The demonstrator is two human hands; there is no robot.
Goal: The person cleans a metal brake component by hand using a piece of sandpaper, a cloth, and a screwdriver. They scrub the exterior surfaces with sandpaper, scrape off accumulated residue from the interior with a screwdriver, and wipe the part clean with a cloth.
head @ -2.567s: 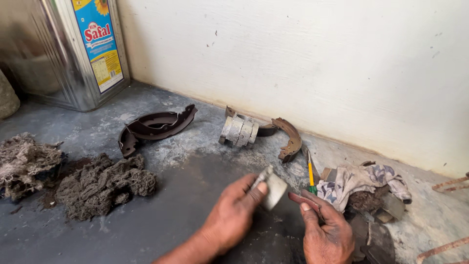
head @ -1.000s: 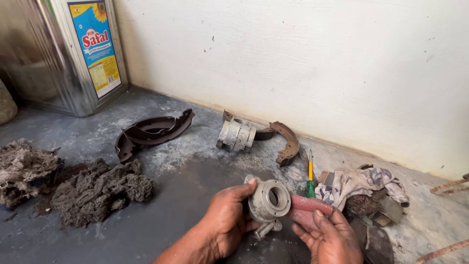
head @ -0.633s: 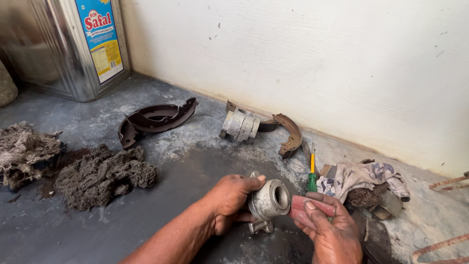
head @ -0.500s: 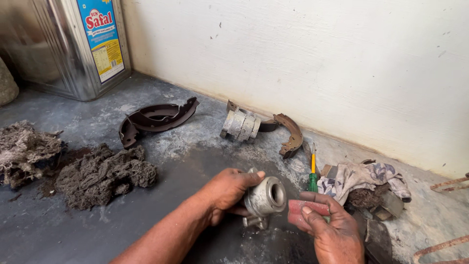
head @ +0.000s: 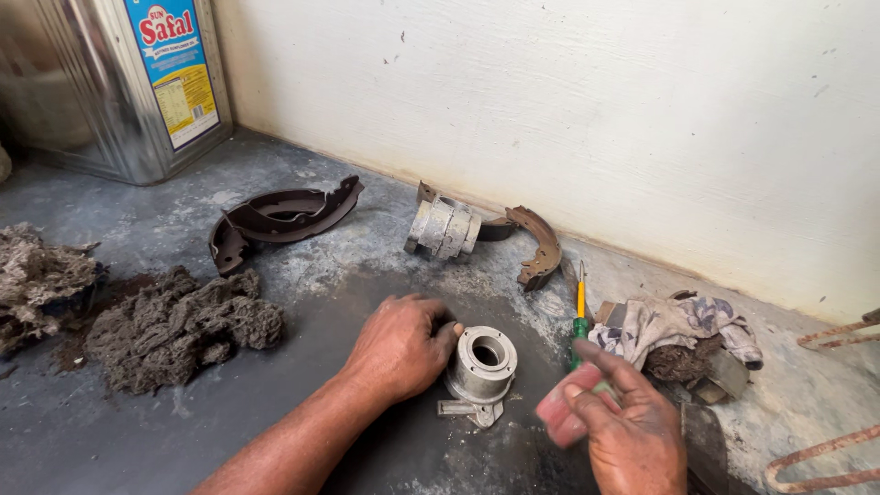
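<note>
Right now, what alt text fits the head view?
The left hand sets a metal hub on the floor; the right hand holds a red pad. Brake shoes lie by the wall.

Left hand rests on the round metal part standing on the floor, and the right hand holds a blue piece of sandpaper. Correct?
Not quite. In the head view the sandpaper in the right hand is reddish pink, not blue. The left hand does rest on the round metal part on the floor.

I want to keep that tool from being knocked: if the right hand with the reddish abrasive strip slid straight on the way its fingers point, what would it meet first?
Probably the green-handled screwdriver lying just beyond the right hand and its reddish strip; depth is unclear, though.
</note>
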